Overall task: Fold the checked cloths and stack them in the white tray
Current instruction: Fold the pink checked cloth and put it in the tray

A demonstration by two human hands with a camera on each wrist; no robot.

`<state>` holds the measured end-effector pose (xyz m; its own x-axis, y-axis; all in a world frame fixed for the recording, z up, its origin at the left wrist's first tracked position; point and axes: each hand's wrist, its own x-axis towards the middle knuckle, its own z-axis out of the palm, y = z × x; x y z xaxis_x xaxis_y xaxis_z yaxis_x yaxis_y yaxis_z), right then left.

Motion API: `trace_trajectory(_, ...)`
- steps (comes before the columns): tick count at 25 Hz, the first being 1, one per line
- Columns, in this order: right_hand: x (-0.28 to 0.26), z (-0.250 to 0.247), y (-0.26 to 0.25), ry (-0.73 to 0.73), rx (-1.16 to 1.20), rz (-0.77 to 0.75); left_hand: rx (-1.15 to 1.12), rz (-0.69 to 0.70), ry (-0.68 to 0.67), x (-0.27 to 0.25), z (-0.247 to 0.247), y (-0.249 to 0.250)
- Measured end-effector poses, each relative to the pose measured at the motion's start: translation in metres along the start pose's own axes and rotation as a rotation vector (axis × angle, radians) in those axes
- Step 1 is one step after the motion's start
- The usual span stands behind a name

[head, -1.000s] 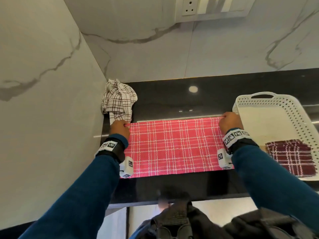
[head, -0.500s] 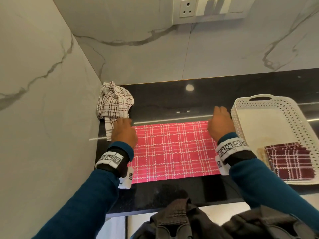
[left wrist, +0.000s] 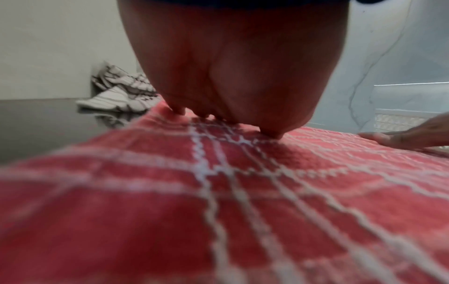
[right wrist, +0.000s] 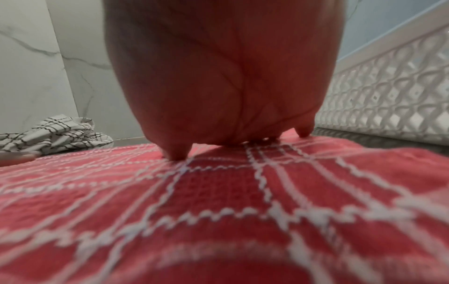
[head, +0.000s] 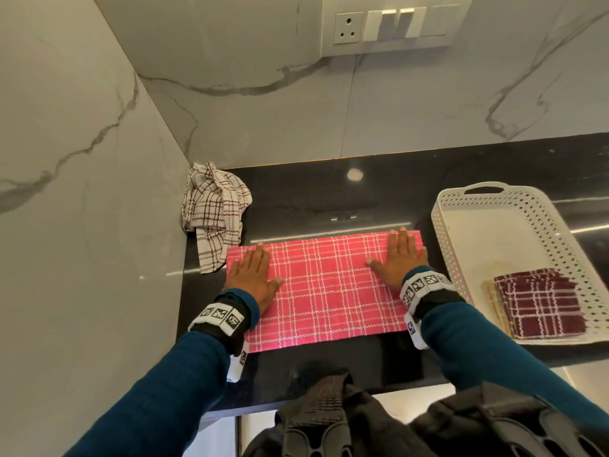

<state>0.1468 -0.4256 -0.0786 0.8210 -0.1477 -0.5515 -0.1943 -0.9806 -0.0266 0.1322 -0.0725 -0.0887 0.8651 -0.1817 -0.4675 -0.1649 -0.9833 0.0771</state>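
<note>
Two hands lay flat on the pink cloth, and that was where this fold stood! The left hand pressed the cloth's left end and the right hand its right end, fingers straight and gripping nothing. The cloth lay as a long strip on the black counter, just left of the white tray.

A folded maroon cloth already sat in the tray's near corner, and a crumpled white cloth waited in the corner by the wall, its hanging tail touching or nearly touching the pink cloth's far left corner.

The danger, as I judged it: flat palms only pinned the layers, so a sideways sweep could have dragged the top layer off the bottom and skewed the edges. The polished counter looked slippery, so the whole strip might have slid, too. A careless left-hand lift could also have snagged that white tail.
</note>
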Motion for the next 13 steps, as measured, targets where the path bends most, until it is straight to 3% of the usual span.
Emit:
trace_trajectory(3, -0.010, -0.008, -0.017, 0.011, 0.028, 0.103, -0.003, -0.085, -0.009, -0.008, -0.009, 0.000)
trace_trajectory(5, -0.027, -0.006, -0.052, 0.051, 0.027, -0.062, -0.041, -0.029, 0.051, -0.012, -0.016, 0.031)
trace_trajectory(7, -0.049, 0.010, -0.092, 0.047, 0.001, -0.309, -0.061, 0.126, 0.081, -0.018, -0.019, 0.072)
trace_trajectory(9, -0.064, 0.030, -0.115, -0.023, -0.008, -0.399, -0.043, 0.201, 0.003, -0.018, -0.012, 0.097)
trace_trajectory(13, -0.063, 0.045, -0.065, -0.052, -0.045, -0.244, -0.002, 0.122, -0.053, -0.034, 0.010, 0.062)
